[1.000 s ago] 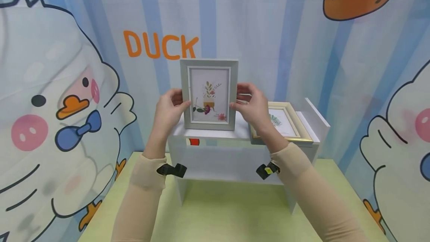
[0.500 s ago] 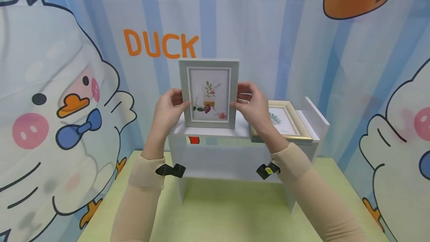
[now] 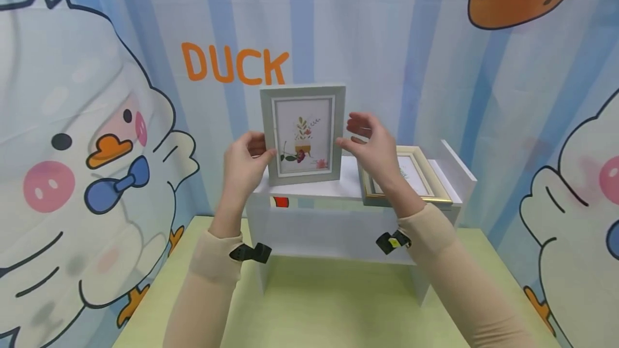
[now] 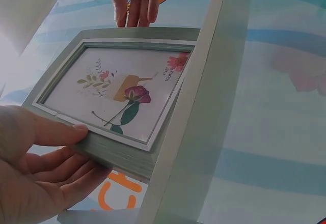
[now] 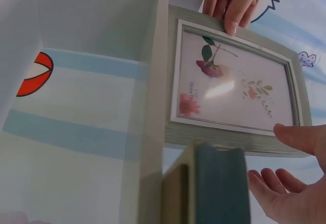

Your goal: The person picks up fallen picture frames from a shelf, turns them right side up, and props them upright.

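Observation:
A grey-green picture frame [image 3: 303, 173] with a botanical print stands upright on the white shelf top [image 3: 319, 189], tilted slightly. My left hand [image 3: 244, 162] grips its left side, thumb on the front and fingers behind. The left wrist view shows the left thumb [image 4: 66, 134] pressing the frame's border. My right hand [image 3: 374, 146] is at the right side with its fingers spread off the edge. In the right wrist view the right thumb [image 5: 295, 135] lies over or close to the frame's border, contact unclear, while the other fingers hang apart from it.
A gold-edged picture frame [image 3: 430, 173] lies flat on the shelf's right part, partly hidden by my right wrist. A raised side panel [image 3: 456, 160] bounds the shelf's right end. Behind hangs a striped curtain [image 3: 372, 42] with duck drawings. The shelf unit stands on a yellow-green surface [image 3: 338, 305].
My right hand has loosened and moved right, its fingers coming away from the frame's edge. The left hand keeps its grip. The upright frame has turned slightly.

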A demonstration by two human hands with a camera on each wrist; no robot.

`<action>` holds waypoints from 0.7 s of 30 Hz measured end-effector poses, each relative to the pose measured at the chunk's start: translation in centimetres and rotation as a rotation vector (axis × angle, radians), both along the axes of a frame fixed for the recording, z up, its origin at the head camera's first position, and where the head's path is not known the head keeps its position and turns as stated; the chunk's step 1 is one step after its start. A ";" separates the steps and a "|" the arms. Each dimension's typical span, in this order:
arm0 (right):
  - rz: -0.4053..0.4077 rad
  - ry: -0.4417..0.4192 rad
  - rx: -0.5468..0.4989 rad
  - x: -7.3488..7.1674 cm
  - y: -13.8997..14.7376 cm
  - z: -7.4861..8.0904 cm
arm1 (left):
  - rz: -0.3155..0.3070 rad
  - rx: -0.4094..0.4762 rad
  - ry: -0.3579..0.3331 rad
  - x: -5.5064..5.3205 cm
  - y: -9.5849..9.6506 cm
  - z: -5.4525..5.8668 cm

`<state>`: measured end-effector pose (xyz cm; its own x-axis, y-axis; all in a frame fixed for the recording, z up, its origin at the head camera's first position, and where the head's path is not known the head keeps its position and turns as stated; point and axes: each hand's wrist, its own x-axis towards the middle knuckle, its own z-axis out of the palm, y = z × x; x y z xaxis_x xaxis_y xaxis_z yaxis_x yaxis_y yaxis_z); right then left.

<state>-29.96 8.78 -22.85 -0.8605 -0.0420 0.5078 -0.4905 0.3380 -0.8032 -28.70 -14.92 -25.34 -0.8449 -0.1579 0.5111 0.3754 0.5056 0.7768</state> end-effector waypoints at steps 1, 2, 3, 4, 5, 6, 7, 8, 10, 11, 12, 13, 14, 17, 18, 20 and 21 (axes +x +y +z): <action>-0.012 0.010 0.008 0.1 0.1 0.1 | 0.008 0.002 0.015 0.1 0.1 -0.1; -0.019 0.019 0.014 0.1 0.2 0.3 | 0.015 0.006 0.031 0.2 0.2 -0.3; -0.020 0.029 0.017 0.2 0.2 0.4 | 0.020 0.013 0.044 0.3 0.3 -0.4; -0.021 0.038 0.019 0.2 0.3 0.6 | 0.024 0.019 0.057 0.3 0.3 -0.5; -0.019 0.044 0.017 0.2 0.3 0.8 | 0.024 0.028 0.069 0.3 0.4 -0.6; -0.017 0.049 0.012 0.2 0.4 1.0 | 0.024 0.038 0.080 0.4 0.4 -0.7; -0.016 0.055 0.011 0.2 0.5 1.2 | 0.025 0.047 0.091 0.4 0.5 -0.7; -0.013 0.060 0.006 0.2 0.5 1.4 | 0.026 0.057 0.102 0.4 0.6 -0.8; -0.017 0.074 0.002 0.1 0.6 1.7 | 0.025 0.076 0.125 0.5 0.7 -0.9; -0.018 0.083 0.000 0.0 0.6 1.8 | 0.027 0.085 0.136 0.6 0.8 -1.0; -0.020 0.092 0.000 0.0 0.6 1.8 | 0.029 0.095 0.147 0.6 0.9 -1.1; -0.022 0.101 0.001 -0.1 0.6 1.9 | 0.031 0.105 0.159 0.7 1.0 -1.1; -0.025 0.110 0.002 -0.1 0.6 1.9 | 0.032 0.116 0.173 0.8 1.2 -1.2; -0.028 0.131 0.006 -0.2 0.5 2.0 | 0.035 0.144 0.210 0.9 1.6 -1.4; -0.030 0.136 0.008 -0.2 0.4 2.1 | 0.034 0.155 0.220 1.0 1.7 -1.4; -0.032 0.144 0.010 -0.2 0.4 2.2 | 0.031 0.170 0.242 1.0 2.0 -1.6; -0.032 0.149 0.010 -0.2 0.3 2.2 | 0.031 0.175 0.249 1.0 2.1 -1.7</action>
